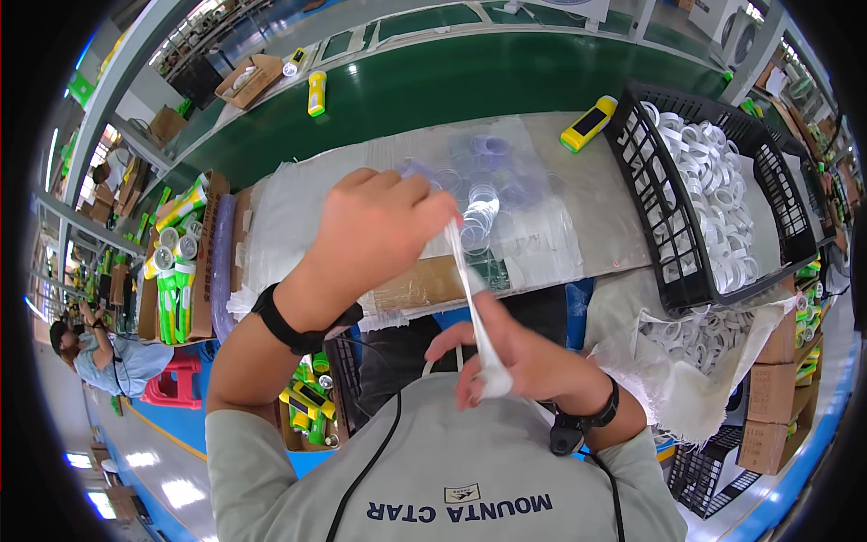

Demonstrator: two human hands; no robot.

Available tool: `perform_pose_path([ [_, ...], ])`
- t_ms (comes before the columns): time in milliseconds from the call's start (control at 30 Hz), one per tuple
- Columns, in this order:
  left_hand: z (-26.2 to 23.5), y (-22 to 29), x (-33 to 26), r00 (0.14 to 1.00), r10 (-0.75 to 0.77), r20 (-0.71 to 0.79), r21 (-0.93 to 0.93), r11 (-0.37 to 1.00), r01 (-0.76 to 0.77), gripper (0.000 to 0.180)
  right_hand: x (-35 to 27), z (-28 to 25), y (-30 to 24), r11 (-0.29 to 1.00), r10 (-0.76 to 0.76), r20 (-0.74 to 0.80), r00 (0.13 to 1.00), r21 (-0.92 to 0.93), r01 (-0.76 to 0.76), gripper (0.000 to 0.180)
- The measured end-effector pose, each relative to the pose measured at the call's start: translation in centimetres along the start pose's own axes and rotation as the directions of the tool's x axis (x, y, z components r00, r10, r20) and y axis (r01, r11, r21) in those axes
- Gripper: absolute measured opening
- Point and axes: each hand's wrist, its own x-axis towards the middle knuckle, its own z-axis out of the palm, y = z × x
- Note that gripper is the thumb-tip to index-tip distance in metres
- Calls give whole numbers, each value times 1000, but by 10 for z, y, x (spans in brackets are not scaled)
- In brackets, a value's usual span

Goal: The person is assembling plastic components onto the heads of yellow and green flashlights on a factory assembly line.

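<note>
Best to pinch firmly with the left hand, clenched on the top end of the white strip; find the strip slanting down between both hands; better drawn evenly, without twisting, and held clear of the see-through rings just beyond the grip; find the right hand loosely cupped about the bunched lower end; cannot tell whether pinching or only touching; probably wise to test the hold there before pulling; cannot see the left fingertips, tucked away; cannot make out the strip's material; hard to trace the right fingers, blurred; cannot count the white rings, heaped in the black crate well right of the grip.
</note>
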Motion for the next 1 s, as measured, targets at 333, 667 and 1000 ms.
perform_pose_path([
  [333,-83,22,7,997,-72,-30,0,997,72,17,-6,-15,-9,850,-53,-247,968,-520,-86,103],
  [667,-109,28,-64,915,275,295,-359,919,-161,30,-43,-34,-38,289,-376,-75,923,-957,40,31],
  [1000,-123,29,-81,901,294,321,-443,887,-131,30,-48,-23,-33,85,-497,156,854,-970,227,45],
])
